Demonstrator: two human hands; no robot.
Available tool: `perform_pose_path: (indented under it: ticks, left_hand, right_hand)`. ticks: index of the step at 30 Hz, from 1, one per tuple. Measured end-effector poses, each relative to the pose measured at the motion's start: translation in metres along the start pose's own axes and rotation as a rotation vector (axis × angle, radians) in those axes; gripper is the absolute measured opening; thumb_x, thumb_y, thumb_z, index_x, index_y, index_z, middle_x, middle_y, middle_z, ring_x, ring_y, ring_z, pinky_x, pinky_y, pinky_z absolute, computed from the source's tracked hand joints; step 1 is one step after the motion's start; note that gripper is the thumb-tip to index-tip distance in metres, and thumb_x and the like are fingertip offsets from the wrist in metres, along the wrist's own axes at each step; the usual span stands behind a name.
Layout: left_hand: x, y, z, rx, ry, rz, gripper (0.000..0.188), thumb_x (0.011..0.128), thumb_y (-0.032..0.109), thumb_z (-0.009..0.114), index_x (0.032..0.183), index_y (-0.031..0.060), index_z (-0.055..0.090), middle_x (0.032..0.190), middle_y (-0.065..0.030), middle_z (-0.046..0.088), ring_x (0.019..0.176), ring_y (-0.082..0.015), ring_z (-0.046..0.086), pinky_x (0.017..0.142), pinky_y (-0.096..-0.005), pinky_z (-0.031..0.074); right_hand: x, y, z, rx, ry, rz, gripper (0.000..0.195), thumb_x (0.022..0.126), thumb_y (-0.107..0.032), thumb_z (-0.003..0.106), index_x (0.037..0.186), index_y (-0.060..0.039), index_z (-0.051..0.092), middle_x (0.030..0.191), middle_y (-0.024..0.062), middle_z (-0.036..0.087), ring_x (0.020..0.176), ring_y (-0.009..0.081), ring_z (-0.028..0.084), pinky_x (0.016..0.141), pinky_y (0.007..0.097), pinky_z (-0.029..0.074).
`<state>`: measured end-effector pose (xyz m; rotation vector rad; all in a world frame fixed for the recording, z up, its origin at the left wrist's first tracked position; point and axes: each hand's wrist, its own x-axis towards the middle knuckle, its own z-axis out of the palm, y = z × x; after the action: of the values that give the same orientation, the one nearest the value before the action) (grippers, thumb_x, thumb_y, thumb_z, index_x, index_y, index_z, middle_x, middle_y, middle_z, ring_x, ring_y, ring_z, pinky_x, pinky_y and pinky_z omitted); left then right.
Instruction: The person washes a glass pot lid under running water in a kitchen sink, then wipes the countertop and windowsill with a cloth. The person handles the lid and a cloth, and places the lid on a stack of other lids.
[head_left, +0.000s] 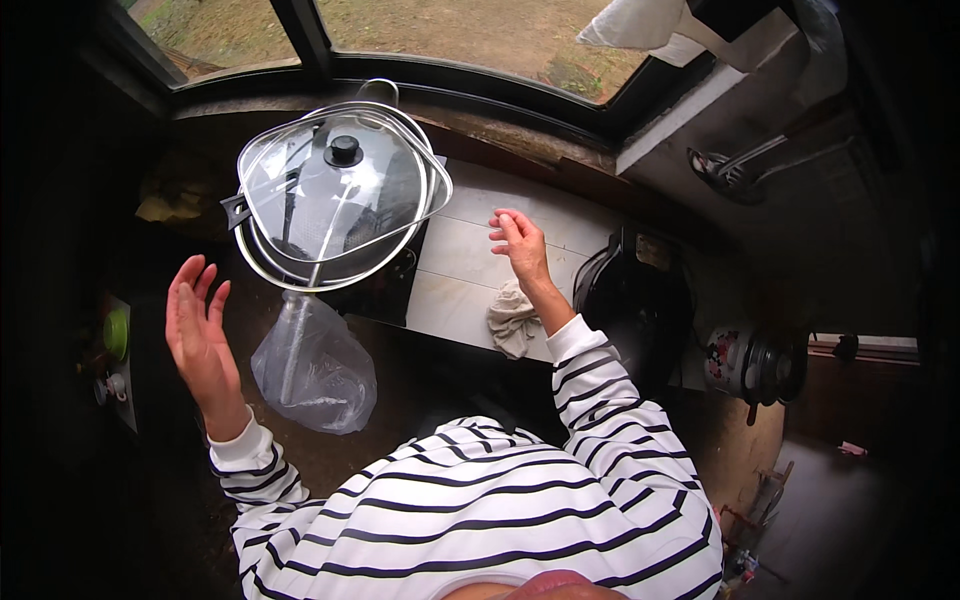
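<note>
Both of my hands are raised and hold nothing. My left hand (196, 337) is left of a clear plastic bag (319, 367), apart from it, with its fingers spread. My right hand (521, 247) hovers over the tiled counter (461, 225), its fingers loosely bent. A wide metal pan (251, 262) is in front of me, left of the counter. On it lies a glass lid (375, 187) with a black knob (344, 151); a second, squarish rim overlaps it. A long metal rod shows through the glass and runs down into the bag.
A crumpled cloth (511, 319) lies on the counter below my right wrist. Beyond it stands a black appliance (637, 307), then a flower-patterned pot (731, 360). Metal ladles (731, 169) hang on the right wall. A window frame (480, 82) borders the back. A green bowl (115, 334) is far left.
</note>
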<state>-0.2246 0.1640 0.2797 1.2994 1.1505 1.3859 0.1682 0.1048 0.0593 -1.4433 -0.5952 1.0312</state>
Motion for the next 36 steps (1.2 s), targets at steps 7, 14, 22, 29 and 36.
perform_pose_path:
  ticks: [7,14,22,29,36]
  left_hand:
    - [-0.112,-0.003,0.055,-0.07,-0.025,0.326,0.026,0.106,0.027,0.048,0.103,0.0039,0.059,0.126,-0.0149,0.057,0.117,-0.0247,0.056,0.1,-0.0396,0.046]
    - [-0.163,-0.101,0.161,0.058,-0.606,-0.259,0.044,0.091,0.008,0.07,0.131,0.0006,0.055,0.133,-0.0101,0.049,0.115,-0.0197,0.055,0.089,-0.029,0.051]
    - [-0.207,-0.189,0.208,-0.005,-0.864,-0.796,0.034,0.097,0.033,0.066,0.111,0.0022,0.067,0.104,-0.0081,0.068,0.098,-0.018,0.064,0.086,-0.0295,0.052]
    - [-0.243,-0.258,0.204,0.428,-0.747,-0.638,0.033,0.091,0.037,0.072,0.098,0.0043,0.071,0.087,-0.0014,0.068,0.08,-0.0109,0.063,0.072,-0.0256,0.05]
    - [-0.241,-0.289,0.208,0.709,-0.559,-0.087,0.043,0.081,0.02,0.075,0.121,0.0068,0.066,0.11,-0.0153,0.063,0.087,-0.0257,0.065,0.079,-0.0374,0.054]
  right_hand:
    - [-0.186,0.093,-0.076,-0.477,0.047,0.133,0.026,0.092,-0.022,0.064,0.108,-0.0029,0.071,0.096,0.0138,0.072,0.083,0.0219,0.069,0.076,0.0325,0.053]
    - [-0.253,0.089,-0.115,-0.572,0.107,0.15,0.025,0.093,-0.02,0.062,0.11,-0.0039,0.071,0.099,0.0107,0.071,0.082,0.0208,0.067,0.077,0.0308,0.053]
    - [-0.3,0.078,-0.181,0.283,0.149,0.531,0.043,0.104,-0.037,0.051,0.128,-0.0022,0.06,0.112,0.0085,0.068,0.093,0.0131,0.064,0.076,0.0264,0.053]
    - [-0.302,0.083,-0.207,0.057,0.058,0.401,0.038,0.102,-0.027,0.056,0.13,-0.002,0.06,0.11,0.0083,0.069,0.09,0.013,0.065,0.072,0.0262,0.054]
    - [-0.265,0.1,-0.181,-0.349,-0.016,0.205,0.03,0.09,-0.016,0.066,0.117,-0.0031,0.068,0.109,0.0104,0.07,0.083,0.0182,0.068,0.076,0.0299,0.055]
